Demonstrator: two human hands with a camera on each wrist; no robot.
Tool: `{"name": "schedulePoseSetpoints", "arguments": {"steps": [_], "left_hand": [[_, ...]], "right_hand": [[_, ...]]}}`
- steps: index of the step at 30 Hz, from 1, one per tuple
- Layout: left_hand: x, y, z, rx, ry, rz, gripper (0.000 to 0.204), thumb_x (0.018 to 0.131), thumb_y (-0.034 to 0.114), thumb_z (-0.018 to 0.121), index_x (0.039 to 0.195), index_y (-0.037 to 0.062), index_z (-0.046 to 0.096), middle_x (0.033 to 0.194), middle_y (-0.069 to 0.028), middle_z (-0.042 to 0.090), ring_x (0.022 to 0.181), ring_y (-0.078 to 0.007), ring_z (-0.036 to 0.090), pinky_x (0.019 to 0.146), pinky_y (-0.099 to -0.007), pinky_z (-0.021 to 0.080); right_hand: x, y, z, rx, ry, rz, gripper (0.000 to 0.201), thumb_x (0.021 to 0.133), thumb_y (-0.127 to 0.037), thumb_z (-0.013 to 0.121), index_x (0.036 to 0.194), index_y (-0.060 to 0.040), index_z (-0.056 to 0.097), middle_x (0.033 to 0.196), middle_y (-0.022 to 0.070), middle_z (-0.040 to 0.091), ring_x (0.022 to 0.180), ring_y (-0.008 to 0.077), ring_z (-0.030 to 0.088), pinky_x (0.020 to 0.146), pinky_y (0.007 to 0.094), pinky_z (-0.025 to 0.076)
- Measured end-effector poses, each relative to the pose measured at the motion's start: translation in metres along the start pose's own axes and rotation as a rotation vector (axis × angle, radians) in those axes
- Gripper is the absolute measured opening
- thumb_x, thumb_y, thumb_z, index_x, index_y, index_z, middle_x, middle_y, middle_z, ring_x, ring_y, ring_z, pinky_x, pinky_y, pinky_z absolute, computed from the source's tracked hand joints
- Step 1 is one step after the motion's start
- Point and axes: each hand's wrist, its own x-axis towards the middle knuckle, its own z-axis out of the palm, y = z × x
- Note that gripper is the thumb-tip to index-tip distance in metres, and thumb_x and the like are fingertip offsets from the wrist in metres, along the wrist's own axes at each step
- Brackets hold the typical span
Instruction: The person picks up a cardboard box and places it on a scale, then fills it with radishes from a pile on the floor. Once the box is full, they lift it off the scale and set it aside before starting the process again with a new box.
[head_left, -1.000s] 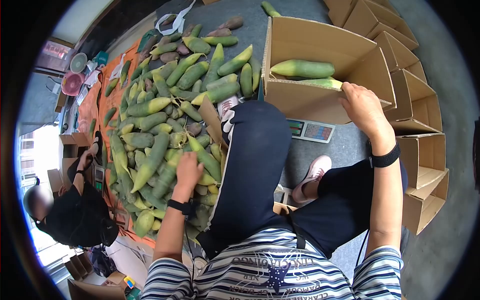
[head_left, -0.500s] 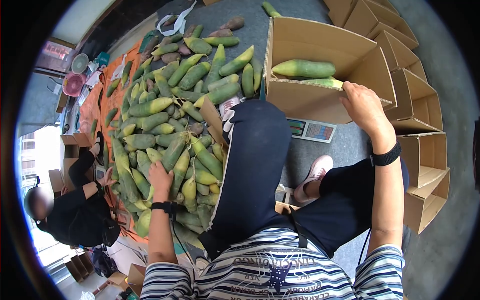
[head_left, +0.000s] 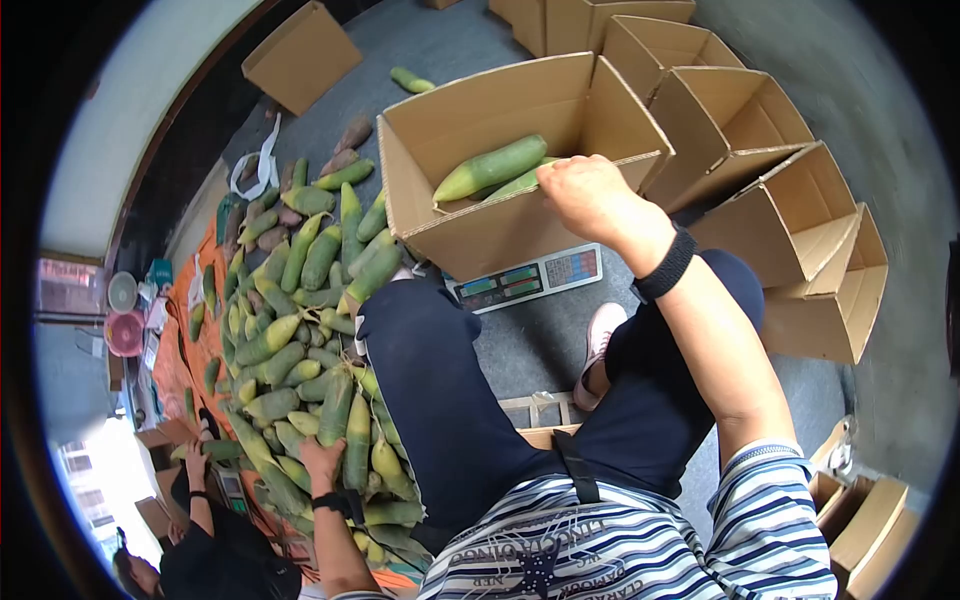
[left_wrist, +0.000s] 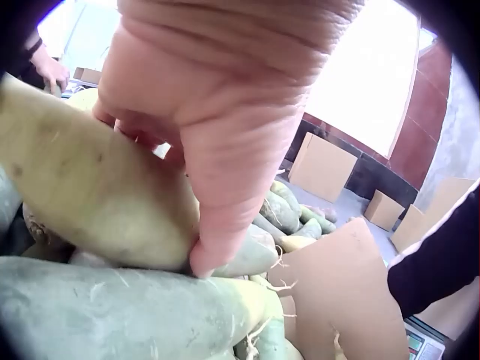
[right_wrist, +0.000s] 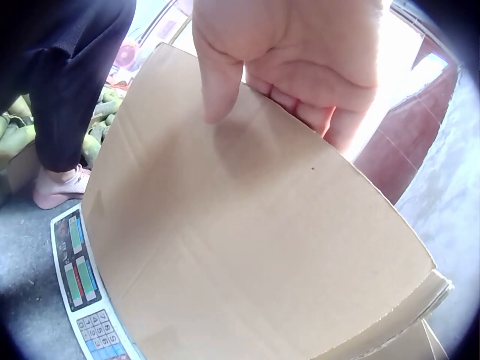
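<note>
My left hand (head_left: 322,462) is on a heap of green radishes (head_left: 270,345). In the left wrist view its thumb and fingers curl round one pale green radish (left_wrist: 97,187), which lies above another radish (left_wrist: 127,307). My right hand (head_left: 600,205) grips the top edge of an open cardboard box (head_left: 490,240), with the thumb outside the wall and the fingers over the inner side. Inside that box lie a large green radish (head_left: 492,168) and a second one, partly hidden by the near wall. The box stands on a digital scale (head_left: 530,283).
Several open cardboard boxes (head_left: 740,110) line the right side. Another box (head_left: 302,58) and a lone radish (head_left: 411,80) are on the far floor. At the lower left a person in black (head_left: 235,550) holds a radish (head_left: 215,450) over an orange sheet (head_left: 175,370).
My left hand moved from the heap's near side leftward onto another radish. The head view has swung right. My right hand stays on the box edge. The other person now holds a radish.
</note>
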Motion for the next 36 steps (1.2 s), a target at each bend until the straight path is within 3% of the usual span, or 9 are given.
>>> {"name": "schedulePoseSetpoints", "arguments": {"steps": [7,12,20,22,26,28,30,31,36], "left_hand": [[-0.015,0.037,-0.016,-0.114,0.063,-0.007,0.069,0.063,0.033,0.082,0.112,-0.0087,0.058,0.106,-0.0288,0.062,0.100,-0.0414,0.060,0.089,-0.0437,0.047],[0.003,0.089,-0.068,-0.258,0.368,0.224,0.071,0.067,0.032,0.082,0.117,-0.0097,0.054,0.113,-0.0250,0.060,0.104,-0.0368,0.058,0.090,-0.0415,0.044],[0.011,0.328,-0.222,-0.326,0.506,0.871,0.059,0.068,0.022,0.079,0.117,0.0003,0.056,0.111,-0.0186,0.058,0.104,-0.0342,0.057,0.090,-0.0394,0.045],[0.015,0.383,-0.228,-0.208,0.527,0.996,0.055,0.068,0.024,0.076,0.113,0.0010,0.056,0.102,-0.0172,0.058,0.099,-0.0340,0.058,0.085,-0.0395,0.048],[0.021,0.459,-0.208,-0.221,0.279,1.092,0.052,0.073,0.020,0.073,0.117,-0.0019,0.055,0.111,-0.0188,0.057,0.105,-0.0332,0.056,0.091,-0.0388,0.046],[0.024,0.464,-0.203,-0.292,0.158,1.148,0.051,0.076,0.021,0.071,0.118,-0.0023,0.054,0.113,-0.0192,0.056,0.107,-0.0331,0.056,0.093,-0.0384,0.045],[0.031,0.452,-0.211,-0.344,0.342,1.237,0.052,0.078,0.024,0.070,0.118,-0.0039,0.053,0.115,-0.0224,0.055,0.111,-0.0359,0.054,0.095,-0.0391,0.044],[0.034,0.436,-0.216,-0.363,0.292,1.223,0.051,0.080,0.024,0.070,0.120,-0.0044,0.053,0.118,-0.0217,0.055,0.112,-0.0353,0.054,0.096,-0.0383,0.043],[0.038,0.317,-0.201,-0.479,0.037,0.842,0.043,0.084,0.021,0.069,0.117,-0.0027,0.055,0.110,-0.0168,0.058,0.104,-0.0285,0.057,0.092,-0.0363,0.045]], "right_hand": [[-0.001,-0.005,-0.006,-0.058,-0.042,0.037,0.013,0.082,-0.013,0.062,0.091,-0.0039,0.062,0.090,0.0120,0.068,0.091,0.0286,0.067,0.076,0.0394,0.052],[-0.003,-0.005,-0.008,-0.019,-0.067,0.029,0.013,0.078,-0.010,0.061,0.090,-0.0041,0.062,0.089,0.0126,0.068,0.091,0.0286,0.066,0.077,0.0394,0.052],[-0.002,-0.001,-0.003,-0.006,-0.046,0.024,0.018,0.082,-0.017,0.065,0.093,-0.0032,0.061,0.089,0.0133,0.068,0.092,0.0309,0.065,0.077,0.0420,0.051],[-0.002,-0.001,-0.003,-0.012,-0.047,0.015,0.018,0.082,-0.018,0.065,0.093,-0.0032,0.061,0.090,0.0136,0.067,0.092,0.0311,0.065,0.077,0.0420,0.051],[-0.003,0.000,-0.003,-0.026,-0.050,0.013,0.020,0.082,-0.019,0.065,0.093,-0.0032,0.060,0.091,0.0141,0.067,0.093,0.0315,0.064,0.078,0.0424,0.050],[-0.003,0.000,-0.005,-0.023,-0.048,0.007,0.020,0.082,-0.019,0.065,0.093,-0.0033,0.059,0.091,0.0143,0.067,0.093,0.0313,0.064,0.078,0.0423,0.050],[-0.005,0.000,-0.004,-0.009,-0.045,0.010,0.019,0.082,-0.019,0.065,0.092,-0.0033,0.059,0.091,0.0144,0.067,0.094,0.0311,0.064,0.079,0.0423,0.050],[-0.004,0.001,-0.004,-0.031,-0.015,0.001,0.019,0.082,-0.019,0.065,0.092,-0.0034,0.059,0.090,0.0145,0.067,0.092,0.0313,0.065,0.078,0.0425,0.051],[-0.003,-0.002,-0.005,0.056,-0.163,0.013,0.017,0.082,-0.017,0.063,0.090,-0.0035,0.059,0.088,0.0150,0.067,0.088,0.0323,0.065,0.077,0.0431,0.051]]}}
